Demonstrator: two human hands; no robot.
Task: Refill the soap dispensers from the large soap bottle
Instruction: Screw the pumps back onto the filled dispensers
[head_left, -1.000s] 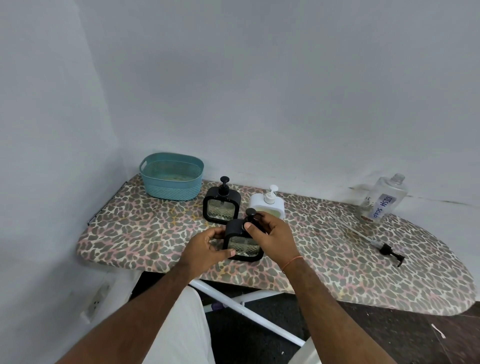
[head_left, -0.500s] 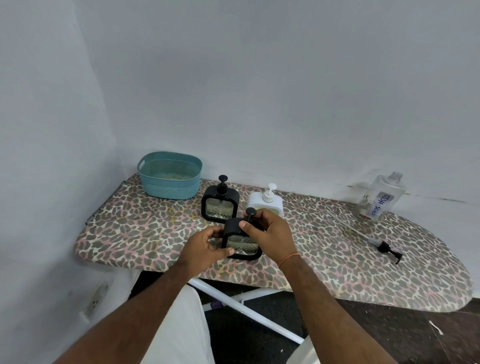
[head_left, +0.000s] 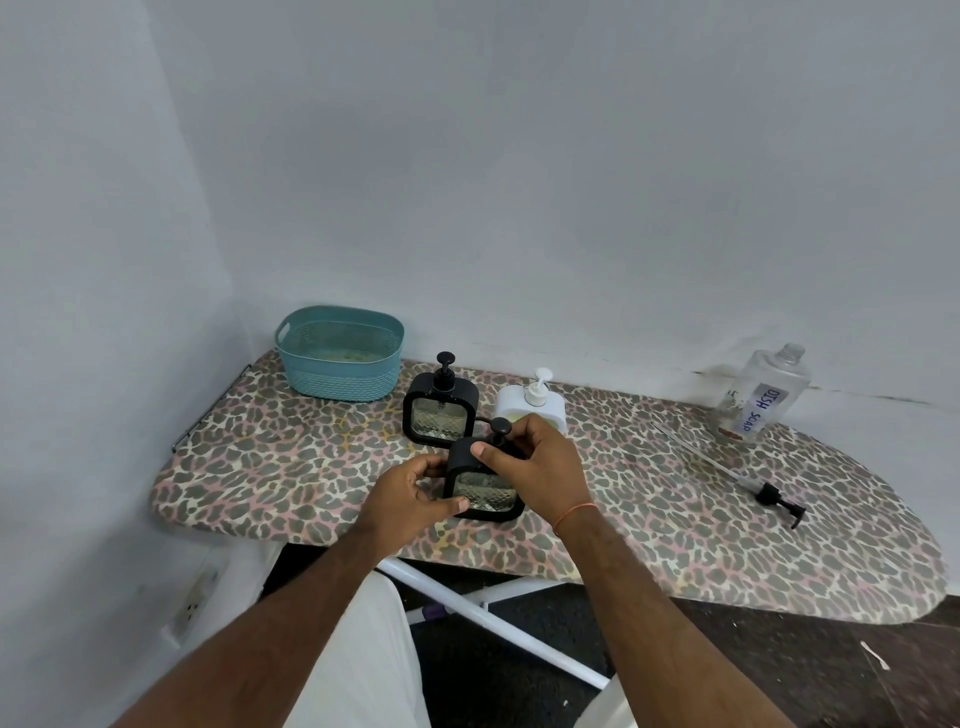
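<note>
Hidden: right hand (head_left: 540, 467) covers the pump neck of the near square black soap dispenser (head_left: 485, 486), gripping it.
Left hand (head_left: 410, 493): holds its side, on the leopard-print ironing board (head_left: 675, 519).
Containers: clear "DISH SOAP" bottle (head_left: 761, 395) far right, uncapped; contents hard to tell.
</note>
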